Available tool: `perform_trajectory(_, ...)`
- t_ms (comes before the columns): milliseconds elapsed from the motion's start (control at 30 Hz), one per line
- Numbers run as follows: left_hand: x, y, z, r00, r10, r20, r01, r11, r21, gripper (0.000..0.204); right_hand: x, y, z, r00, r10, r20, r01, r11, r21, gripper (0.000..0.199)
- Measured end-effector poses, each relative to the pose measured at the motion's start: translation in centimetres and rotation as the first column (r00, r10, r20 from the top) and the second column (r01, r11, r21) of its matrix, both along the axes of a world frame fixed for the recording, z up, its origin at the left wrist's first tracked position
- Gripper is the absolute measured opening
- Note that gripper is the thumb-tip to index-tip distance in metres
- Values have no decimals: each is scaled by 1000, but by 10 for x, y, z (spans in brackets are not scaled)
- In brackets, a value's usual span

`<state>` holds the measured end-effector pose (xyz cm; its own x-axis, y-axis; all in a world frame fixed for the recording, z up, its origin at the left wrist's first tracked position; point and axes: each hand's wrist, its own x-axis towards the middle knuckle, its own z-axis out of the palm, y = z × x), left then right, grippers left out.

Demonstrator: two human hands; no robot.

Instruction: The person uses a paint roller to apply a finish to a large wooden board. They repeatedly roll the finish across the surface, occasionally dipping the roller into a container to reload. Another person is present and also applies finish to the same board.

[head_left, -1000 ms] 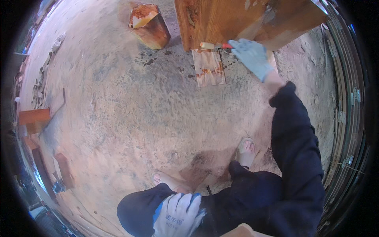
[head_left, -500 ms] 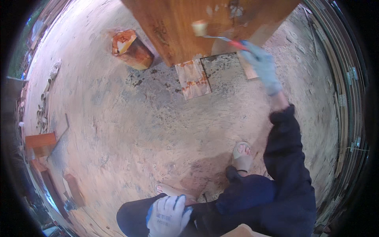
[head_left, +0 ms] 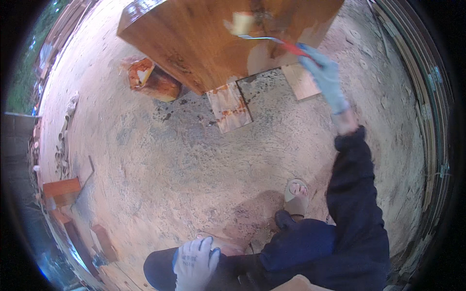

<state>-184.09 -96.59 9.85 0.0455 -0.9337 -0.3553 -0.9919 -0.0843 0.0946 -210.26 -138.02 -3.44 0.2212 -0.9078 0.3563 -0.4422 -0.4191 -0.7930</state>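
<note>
My right hand (head_left: 320,75), in a pale glove, is closed round the red handle of a small paint roller (head_left: 294,49). Its pale, blurred roller head is at the face of a large brown wooden panel (head_left: 194,41). Much of that face looks glossy and wet, with a paler, duller patch toward its lower right. Resting on my left thigh, my gloved left hand (head_left: 195,264) holds nothing, its fingers stretched out. A brown-stained container (head_left: 165,87), its top side open, stands left of the panel's lower edge.
A stained pale board (head_left: 230,114) and a cleaner one (head_left: 302,85) lie at the panel's lower edge. Dark spatters mark the dusty floor (head_left: 194,160). Wood blocks (head_left: 61,189) sit at the left, and long stacked boards (head_left: 429,111) line the right.
The roller has moved farther up the panel in my right hand. My view has shifted, bringing the panel's left corner into sight. My left hand stays on my thigh.
</note>
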Motion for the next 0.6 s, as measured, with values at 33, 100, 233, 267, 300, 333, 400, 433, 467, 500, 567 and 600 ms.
perform_trajectory(33, 0, -2, -2, 1000, -7, 7, 7, 999, -38, 28, 21, 0, -2, 999, 35, -12, -35, 998, -46, 36)
perform_trajectory(100, 1, -4, -7, 1000, -7, 27, 10, 993, -119, 27, 42, 0, -5, 996, 84, 8, -83, 992, -95, 36)
perform_trajectory(233, -1, -1, -10, 1000, -20, 1, 20, 978, -207, 25, 12, -4, -40, 978, 33, 205, -35, 999, 9, 35)
perform_trajectory(267, -1, 1, -10, 1000, -10, -3, 9, 982, -187, 25, -6, -6, -56, 962, -81, 260, 51, 991, 120, 35)
perform_trajectory(300, -2, 4, -8, 1000, -2, -9, 1, 986, -166, 25, -21, -8, -74, 930, -208, 302, 140, 962, 232, 35)
perform_trajectory(333, -2, 6, -8, 1000, 2, -15, -5, 990, -144, 25, -33, -4, -90, 921, -248, 301, 137, 929, 344, 33)
perform_trajectory(400, 0, 7, -8, 1000, -26, -10, 23, 981, -194, 26, -40, 6, -109, 903, -347, 255, 173, 835, 523, 31)
perform_trajectory(433, 0, 8, -9, 999, -41, -6, 39, 976, -216, 26, -35, 9, -112, 903, -345, 255, 166, 830, 533, 31)
perform_trajectory(467, 1, 8, -9, 998, -45, 32, 50, 978, -204, 27, -25, 11, -111, 900, -390, 193, 209, 778, 593, 30)
perform_trajectory(500, 1, 7, -10, 996, -49, 70, 62, 980, -190, 28, -10, 12, -105, 925, -305, 227, 174, 871, 460, 30)
perform_trajectory(567, 2, 6, -11, 990, -77, 119, 97, 981, -167, 28, 20, 0, -82, 947, -224, 229, 157, 948, 278, 34)
perform_trajectory(600, 2, 5, -11, 987, -97, 129, 117, 980, -160, 28, 32, -5, -72, 950, -115, 290, 87, 990, 108, 37)
